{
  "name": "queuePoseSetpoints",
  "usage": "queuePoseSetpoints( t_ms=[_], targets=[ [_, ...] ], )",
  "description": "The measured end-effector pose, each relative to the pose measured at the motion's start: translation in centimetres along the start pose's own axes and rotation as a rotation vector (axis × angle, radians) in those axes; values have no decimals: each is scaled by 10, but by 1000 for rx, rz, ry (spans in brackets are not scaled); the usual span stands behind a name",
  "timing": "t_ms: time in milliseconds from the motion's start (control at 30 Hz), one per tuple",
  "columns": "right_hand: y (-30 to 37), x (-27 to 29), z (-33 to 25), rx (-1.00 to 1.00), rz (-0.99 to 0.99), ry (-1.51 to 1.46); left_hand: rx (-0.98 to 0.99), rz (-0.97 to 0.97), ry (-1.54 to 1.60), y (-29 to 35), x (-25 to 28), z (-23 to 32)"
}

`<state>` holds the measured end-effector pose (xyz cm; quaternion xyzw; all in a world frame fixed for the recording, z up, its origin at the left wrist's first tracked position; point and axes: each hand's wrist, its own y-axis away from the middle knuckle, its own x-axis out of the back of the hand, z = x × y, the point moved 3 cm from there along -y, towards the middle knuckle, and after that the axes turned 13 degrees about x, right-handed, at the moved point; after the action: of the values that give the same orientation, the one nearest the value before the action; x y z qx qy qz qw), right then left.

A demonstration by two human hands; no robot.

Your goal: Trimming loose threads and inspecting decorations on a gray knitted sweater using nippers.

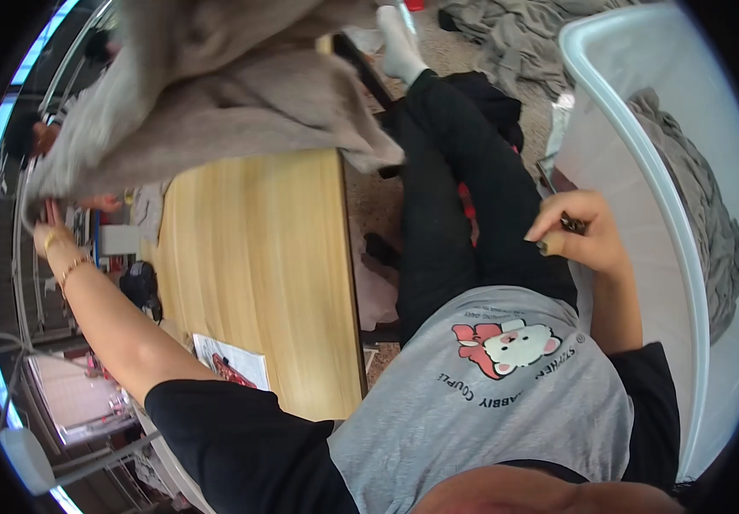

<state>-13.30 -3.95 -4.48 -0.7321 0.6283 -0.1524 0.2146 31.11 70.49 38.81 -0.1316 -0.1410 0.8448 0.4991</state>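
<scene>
While the grey-brown cloth (224, 111) hangs blurred across the far end of the bench (258, 231) and past its right edge, the left hand (47, 237) meets the cloth's left margin; whether the fingers pinch the fabric, I cannot tell. The right hand (590, 233) curls around a small dark metal tool (571, 224), off the bench's right edge, near a white tub (669, 60). The step looks like spreading or shifting the cloth; the next move seems to call for a sure hold.

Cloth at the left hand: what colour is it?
The cloth is greyish brown, seen in the head view.
</scene>
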Motion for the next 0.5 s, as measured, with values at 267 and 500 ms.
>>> queuePoseSetpoints(
  t_ms=[267, 500],
  targets=[
    [3, 11, -37, -107, 105, 286, 95, -672, -130, 338, -161, -253],
    [38, 40, -116, -132, 170, 887, -257, -656, -282, 267, -288, -342]
  ],
)
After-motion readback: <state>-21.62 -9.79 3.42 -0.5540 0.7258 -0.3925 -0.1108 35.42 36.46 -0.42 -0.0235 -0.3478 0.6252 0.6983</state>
